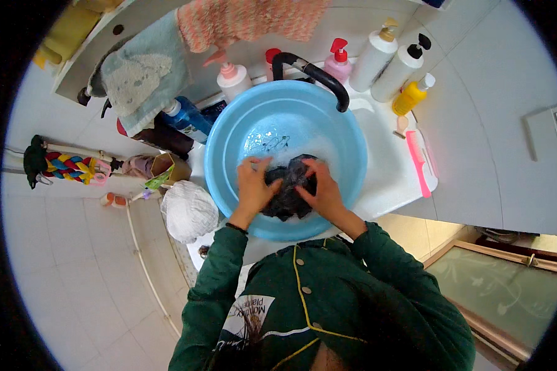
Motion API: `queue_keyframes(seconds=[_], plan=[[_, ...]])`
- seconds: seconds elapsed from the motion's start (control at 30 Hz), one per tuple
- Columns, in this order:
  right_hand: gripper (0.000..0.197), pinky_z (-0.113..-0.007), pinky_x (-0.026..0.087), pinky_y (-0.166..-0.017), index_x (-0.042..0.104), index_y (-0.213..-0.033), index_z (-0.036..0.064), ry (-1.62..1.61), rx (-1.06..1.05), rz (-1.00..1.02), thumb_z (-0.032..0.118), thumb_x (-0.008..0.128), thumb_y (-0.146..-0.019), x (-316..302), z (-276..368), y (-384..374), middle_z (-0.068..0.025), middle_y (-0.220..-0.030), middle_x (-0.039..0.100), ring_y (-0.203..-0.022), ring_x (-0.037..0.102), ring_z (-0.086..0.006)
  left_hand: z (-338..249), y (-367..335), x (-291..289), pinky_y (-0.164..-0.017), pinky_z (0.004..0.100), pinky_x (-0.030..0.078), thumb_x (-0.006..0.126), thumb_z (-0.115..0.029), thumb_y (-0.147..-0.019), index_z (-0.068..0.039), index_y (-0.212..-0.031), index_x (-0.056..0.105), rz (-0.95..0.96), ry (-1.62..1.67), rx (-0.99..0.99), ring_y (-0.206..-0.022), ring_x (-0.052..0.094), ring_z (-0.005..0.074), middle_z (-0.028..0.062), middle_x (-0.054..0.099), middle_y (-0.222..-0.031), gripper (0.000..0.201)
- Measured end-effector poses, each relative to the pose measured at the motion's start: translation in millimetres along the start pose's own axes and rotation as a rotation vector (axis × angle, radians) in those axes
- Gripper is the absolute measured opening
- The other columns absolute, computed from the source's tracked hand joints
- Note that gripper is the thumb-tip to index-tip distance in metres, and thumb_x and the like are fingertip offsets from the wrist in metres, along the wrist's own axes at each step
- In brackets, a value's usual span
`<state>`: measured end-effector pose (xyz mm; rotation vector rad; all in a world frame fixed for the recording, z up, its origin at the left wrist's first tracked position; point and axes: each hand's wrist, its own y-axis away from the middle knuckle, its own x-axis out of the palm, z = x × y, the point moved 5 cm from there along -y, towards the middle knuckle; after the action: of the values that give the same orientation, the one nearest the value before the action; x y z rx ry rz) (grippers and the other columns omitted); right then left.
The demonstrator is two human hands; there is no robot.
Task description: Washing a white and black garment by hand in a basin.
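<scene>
Dark printed lettering [255,301] stands on the white patch [246,316] of the green buttoned top [377,297], lower middle of the frame.

Black cloth [291,201] lies between the fingers [319,166], white suds [320,147] just beyond them, a light blue basin [357,154] around. Farther ahead of the fingers, a peach-and-cream towel [254,23]; left, a red, yellow and blue braid [71,167]; right, a bright pink comb [417,159].

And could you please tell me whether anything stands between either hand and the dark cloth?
Nothing visible does: the left hand and right hand both touch the dark cloth inside the blue basin. The black faucet reaches over its far rim, clear of both hands.
</scene>
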<state>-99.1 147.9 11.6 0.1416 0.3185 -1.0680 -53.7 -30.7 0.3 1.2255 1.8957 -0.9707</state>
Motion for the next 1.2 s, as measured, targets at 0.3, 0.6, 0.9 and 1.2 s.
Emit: queue_keyframes(seconds=[0.3,0.6,0.9,1.2], plan=[[0.079,-0.053,0.045,-0.074,0.027,-0.133,0.0251,0.955,-0.081,0.271,0.03,0.07,-0.067,47.9,-39.5,-21.8,-0.0194,-0.133,0.026,-0.11,0.032,-0.0514,5.0,24.6,67.8,-0.083,0.0649,0.03,0.057,-0.034,-0.077,-0.015,-0.134,0.029,0.428,-0.437,-0.128,-0.112,0.036,0.0442,0.0176,0.029,-0.135,0.067],[0.059,-0.042,0.047,-0.071,0.042,-0.118,0.01,0.774,-0.089,0.302,0.034,0.068,-0.07,43.8,-67.7,-85.4,-0.0222,-0.115,0.045,-0.098,0.05,-0.0352,30.9,-28.1,78.6,-0.068,0.0438,0.046,0.045,-0.023,-0.084,-0.006,-0.085,0.058,0.389,-0.269,-0.181,-0.074,0.057,0.0374,0.017,0.06,-0.08,0.021],[0.046,-0.033,0.039,-0.081,0.048,-0.102,0.0066,0.221,-0.126,0.133,0.03,0.07,-0.069,-10.6,-18.6,-56.3,-0.0074,-0.096,0.049,-0.093,0.05,-0.0224,12.5,-22.4,18.9,-0.07,0.0429,0.038,0.05,-0.027,-0.085,-0.002,-0.086,0.056,0.053,0.316,-0.103,-0.082,0.051,0.0365,0.015,0.054,-0.085,0.026],[0.06,-0.033,0.039,-0.087,0.05,-0.118,0.0075,-0.069,0.324,0.552,0.023,0.074,-0.065,1.4,-29.4,-30.5,-0.0115,-0.111,0.054,-0.102,0.049,-0.0212,-15.8,18.6,-9.7,-0.077,0.0379,0.033,0.057,-0.015,-0.078,-0.008,-0.089,0.059,0.028,0.225,0.205,-0.085,0.051,0.0295,0.0098,0.054,-0.088,0.013]])
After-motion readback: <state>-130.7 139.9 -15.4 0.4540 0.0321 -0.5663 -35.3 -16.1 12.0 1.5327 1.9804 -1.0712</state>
